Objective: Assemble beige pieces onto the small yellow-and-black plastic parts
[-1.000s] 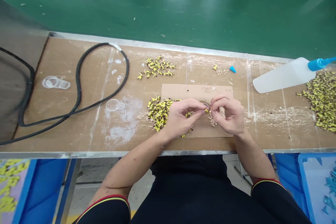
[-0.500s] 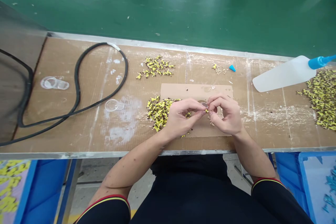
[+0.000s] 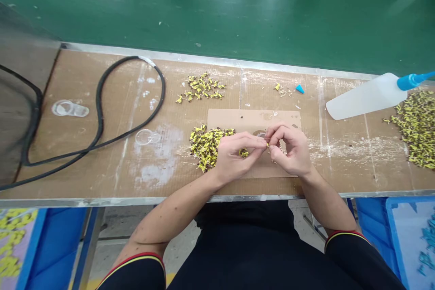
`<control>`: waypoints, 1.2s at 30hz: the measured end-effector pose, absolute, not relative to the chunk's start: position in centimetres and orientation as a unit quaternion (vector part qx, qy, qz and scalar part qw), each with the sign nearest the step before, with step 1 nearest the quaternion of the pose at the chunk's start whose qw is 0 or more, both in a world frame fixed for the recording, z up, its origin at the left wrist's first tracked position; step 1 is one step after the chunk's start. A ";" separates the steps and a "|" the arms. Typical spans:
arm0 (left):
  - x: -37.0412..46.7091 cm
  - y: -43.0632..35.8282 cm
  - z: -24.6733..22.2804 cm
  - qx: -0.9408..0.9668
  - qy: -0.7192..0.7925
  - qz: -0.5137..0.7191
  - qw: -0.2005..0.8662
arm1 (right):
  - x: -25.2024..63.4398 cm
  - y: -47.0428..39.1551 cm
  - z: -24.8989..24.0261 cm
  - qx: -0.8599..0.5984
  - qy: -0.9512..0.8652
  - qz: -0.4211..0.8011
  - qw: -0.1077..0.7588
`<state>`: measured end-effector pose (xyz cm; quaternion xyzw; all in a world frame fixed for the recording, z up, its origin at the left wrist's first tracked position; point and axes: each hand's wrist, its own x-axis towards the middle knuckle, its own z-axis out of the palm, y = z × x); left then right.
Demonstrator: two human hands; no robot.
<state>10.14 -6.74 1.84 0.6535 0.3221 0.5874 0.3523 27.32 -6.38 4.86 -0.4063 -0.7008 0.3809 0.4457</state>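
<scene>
My left hand (image 3: 238, 154) pinches a tiny yellow piece (image 3: 268, 145) between thumb and fingertips, over a flat cardboard sheet (image 3: 224, 118). At the same spot the fingertips of my right hand (image 3: 290, 149) are pressed together, meeting the piece; whether they grip it or another small part is too small to tell. Beside my left hand lies a pile of small yellow and dark pieces (image 3: 205, 147). Tiny pale parts (image 3: 282, 146) lie partly hidden beneath my right hand. A small round item (image 3: 261, 135) shows just behind the fingertips.
A black cable (image 3: 100, 113) loops at the left near clear plastic pieces (image 3: 70, 108). Further back are a smaller yellow pile (image 3: 204, 86) and a blue cone cap (image 3: 299, 89). A white bottle (image 3: 367, 97) lies at the right by a large yellow pile (image 3: 419, 129). Blue bins (image 3: 377, 226) stand below the table edge.
The fingers of my left hand have straightened slightly, and my right hand has shifted a little to the left. The fingertips still meet around the tiny piece.
</scene>
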 end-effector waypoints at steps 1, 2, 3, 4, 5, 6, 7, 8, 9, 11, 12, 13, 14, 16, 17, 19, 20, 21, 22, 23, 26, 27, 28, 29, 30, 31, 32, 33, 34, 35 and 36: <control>10.2 -6.8 1.9 0.654 0.319 0.592 0.348 | 27.3 -6.4 4.8 -0.402 -0.696 0.389 0.450; 10.2 -6.8 1.9 0.652 0.315 0.596 0.347 | 27.3 -6.4 4.8 -0.398 -0.692 0.396 0.454; 10.2 -6.9 2.0 0.649 0.312 0.600 0.349 | 27.3 -6.4 4.7 -0.393 -0.689 0.402 0.458; 10.3 -6.9 2.0 0.645 0.310 0.603 0.353 | 27.3 -6.4 4.7 -0.388 -0.686 0.406 0.462; 10.3 -7.0 2.0 0.641 0.309 0.605 0.357 | 27.3 -6.4 4.6 -0.383 -0.684 0.410 0.466; 10.3 -7.0 2.0 0.638 0.309 0.606 0.361 | 27.2 -6.5 4.6 -0.379 -0.683 0.414 0.468; 10.4 -7.1 1.9 0.635 0.310 0.607 0.364 | 27.2 -6.5 4.6 -0.376 -0.681 0.417 0.469; 10.4 -7.1 1.9 0.633 0.312 0.607 0.365 | 27.2 -6.5 4.6 -0.374 -0.679 0.421 0.470; 10.4 -7.1 1.9 0.634 0.311 0.608 0.363 | 27.1 -6.6 4.5 -0.374 -0.677 0.424 0.471; 10.4 -7.2 1.9 0.643 0.308 0.610 0.345 | 27.1 -6.6 4.5 -0.376 -0.673 0.429 0.470; 10.4 -7.2 1.9 0.652 0.306 0.611 0.329 | 27.0 -6.6 4.5 -0.378 -0.672 0.431 0.469; 10.4 -7.2 1.9 0.664 0.302 0.611 0.309 | 27.0 -6.6 4.5 -0.382 -0.671 0.431 0.466; 10.3 -7.1 2.0 0.675 0.299 0.610 0.288 | 26.9 -6.6 4.5 -0.385 -0.671 0.432 0.464; 10.3 -7.1 2.0 0.695 0.294 0.606 0.252 | 26.9 -6.6 4.4 -0.390 -0.671 0.432 0.459; 10.3 -7.1 2.1 0.701 0.292 0.604 0.242 | 26.9 -6.6 4.4 -0.391 -0.671 0.433 0.458; 10.2 -7.1 2.1 0.701 0.293 0.603 0.242 | 26.9 -6.6 4.3 -0.390 -0.671 0.432 0.460; 10.2 -7.0 2.1 0.696 0.296 0.603 0.254 | 26.9 -6.6 4.2 -0.388 -0.672 0.429 0.463; 10.2 -7.0 2.1 0.687 0.299 0.604 0.273 | 26.9 -6.6 4.2 -0.384 -0.674 0.426 0.466; 10.2 -7.0 2.0 0.673 0.302 0.606 0.298 | 27.0 -6.5 4.1 -0.377 -0.678 0.423 0.468; 10.1 -6.9 2.0 0.658 0.303 0.609 0.324 | 27.1 -6.5 4.1 -0.367 -0.681 0.423 0.471; 9.9 -6.6 1.9 0.613 0.286 0.627 0.387 | 27.5 -6.4 4.0 -0.333 -0.681 0.438 0.483; 9.8 -6.4 1.9 0.605 0.277 0.634 0.395 | 27.6 -6.4 4.0 -0.326 -0.678 0.446 0.484; 9.7 -6.3 1.9 0.602 0.268 0.640 0.396 | 27.6 -6.4 4.0 -0.322 -0.676 0.453 0.483; 9.5 -6.2 1.9 0.604 0.261 0.643 0.392 | 27.7 -6.4 4.0 -0.321 -0.676 0.458 0.479; 9.4 -6.0 1.9 0.609 0.256 0.644 0.384 | 27.7 -6.4 4.0 -0.322 -0.678 0.460 0.474; 9.3 -5.9 2.0 0.617 0.253 0.643 0.376 | 27.7 -6.5 3.9 -0.323 -0.680 0.460 0.470; 9.2 -5.9 2.0 0.627 0.250 0.640 0.367 | 27.6 -6.5 3.9 -0.324 -0.682 0.458 0.469; 9.1 -5.8 2.0 0.638 0.248 0.635 0.359 | 27.6 -6.6 3.9 -0.324 -0.684 0.451 0.473; 9.0 -5.8 2.0 0.649 0.247 0.629 0.349 | 27.6 -6.6 3.9 -0.325 -0.687 0.438 0.481; 9.0 -5.7 2.1 0.660 0.247 0.624 0.337 | 27.7 -6.6 3.9 -0.327 -0.691 0.418 0.490; 8.9 -5.7 2.1 0.672 0.248 0.619 0.322 | 27.7 -6.7 4.0 -0.330 -0.697 0.393 0.501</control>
